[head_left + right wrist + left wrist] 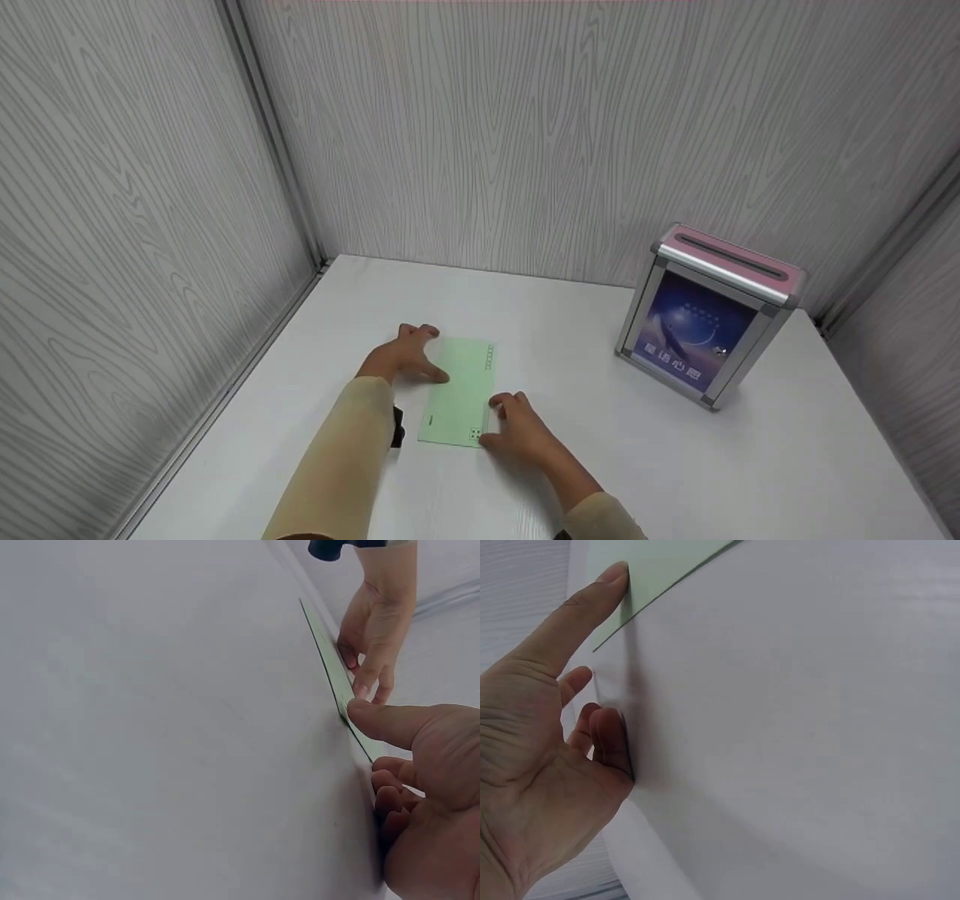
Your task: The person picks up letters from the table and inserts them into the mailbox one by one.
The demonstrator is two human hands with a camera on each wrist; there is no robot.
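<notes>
Hands sit on both sides of a green envelope that lies flat on the white table. The left hand rests at its left edge, fingers spread out, thumb tip touching the paper. The right hand rests at the near right corner, fingers loosely bent, thumb on the edge. Neither hand grips it. A pink-topped box stands well apart, at the right by the wall.
</notes>
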